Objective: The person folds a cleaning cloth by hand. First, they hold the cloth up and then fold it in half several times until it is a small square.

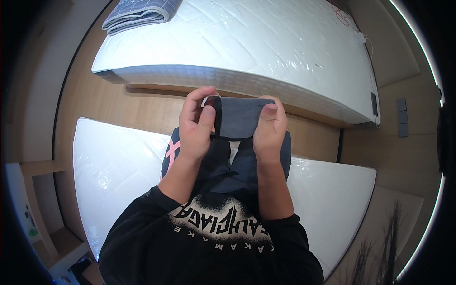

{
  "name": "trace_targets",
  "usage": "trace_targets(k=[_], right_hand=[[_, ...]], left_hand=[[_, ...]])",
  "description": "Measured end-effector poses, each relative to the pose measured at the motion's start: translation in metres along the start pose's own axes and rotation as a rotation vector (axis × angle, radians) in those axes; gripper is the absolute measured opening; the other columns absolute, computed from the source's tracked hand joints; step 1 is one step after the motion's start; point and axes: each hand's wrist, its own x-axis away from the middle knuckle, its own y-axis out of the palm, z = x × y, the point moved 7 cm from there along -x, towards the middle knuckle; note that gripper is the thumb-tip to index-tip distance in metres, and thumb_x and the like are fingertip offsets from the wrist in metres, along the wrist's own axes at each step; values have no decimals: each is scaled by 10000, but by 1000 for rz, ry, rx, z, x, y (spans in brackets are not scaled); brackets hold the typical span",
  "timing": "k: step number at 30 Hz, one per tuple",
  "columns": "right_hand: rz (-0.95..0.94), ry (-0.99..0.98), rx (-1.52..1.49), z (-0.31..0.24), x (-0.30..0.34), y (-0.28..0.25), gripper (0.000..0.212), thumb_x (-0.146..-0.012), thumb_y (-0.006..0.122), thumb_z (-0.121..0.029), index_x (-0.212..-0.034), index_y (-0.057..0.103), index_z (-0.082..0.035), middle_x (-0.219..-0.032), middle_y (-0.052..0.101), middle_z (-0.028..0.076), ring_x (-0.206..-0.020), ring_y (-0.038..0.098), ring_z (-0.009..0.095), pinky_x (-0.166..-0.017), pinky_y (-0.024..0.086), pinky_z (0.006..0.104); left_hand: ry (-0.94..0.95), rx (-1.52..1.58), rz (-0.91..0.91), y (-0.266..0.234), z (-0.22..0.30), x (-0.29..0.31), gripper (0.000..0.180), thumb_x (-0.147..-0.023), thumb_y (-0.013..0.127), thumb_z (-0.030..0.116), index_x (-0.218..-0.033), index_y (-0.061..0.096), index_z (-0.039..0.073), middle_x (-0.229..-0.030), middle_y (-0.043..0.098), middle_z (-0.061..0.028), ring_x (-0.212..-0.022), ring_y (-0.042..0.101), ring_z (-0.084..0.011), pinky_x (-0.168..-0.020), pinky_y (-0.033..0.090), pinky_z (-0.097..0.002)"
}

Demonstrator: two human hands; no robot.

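Between my two hands is a folded dark grey cloth [240, 117] with a black band along its left side. My left hand [196, 124] grips the banded end, thumb in front and fingers behind. A small white and reddish patch shows at that corner. On the other end my right hand [270, 130] is closed, its thumb pressed on the upper right corner. The cloth hangs above my lap, where dark shorts [280, 156] with a pink mark show. Whether it is a garment or another kind of cloth cannot be made out.
I sit on a white plastic-wrapped mattress [118, 156]. Across a strip of wooden floor [128, 109] lies another wrapped mattress [228, 38], with a folded blue checked blanket [137, 15] at its far left. Wooden shelving [45, 166] stands at left; wall switches [402, 117] are at right.
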Motion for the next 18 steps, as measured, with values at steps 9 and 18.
trace_targets(k=[9, 18], right_hand=[[-7, 51, -57, 10, -3, 1, 537, -997, 491, -504, -1023, 585, 24, -905, 589, 28, -851, 531, 90, -794, 446, 233], [-41, -38, 99, -6, 1, 4, 461, -992, 547, -433, -1025, 594, 25, -854, 597, 27, -800, 523, 83, -726, 445, 233]], left_hand=[[-131, -5, -37, -1, -1, -2, 401, -940, 598, 76, -1315, 484, -10, -1133, 590, -61, -999, 560, -106, -868, 463, -246], [-403, 68, -53, 3, -25, 3, 511, -813, 778, 83, -1243, 517, -6, -1052, 623, -64, -957, 600, -128, -857, 502, -271]])
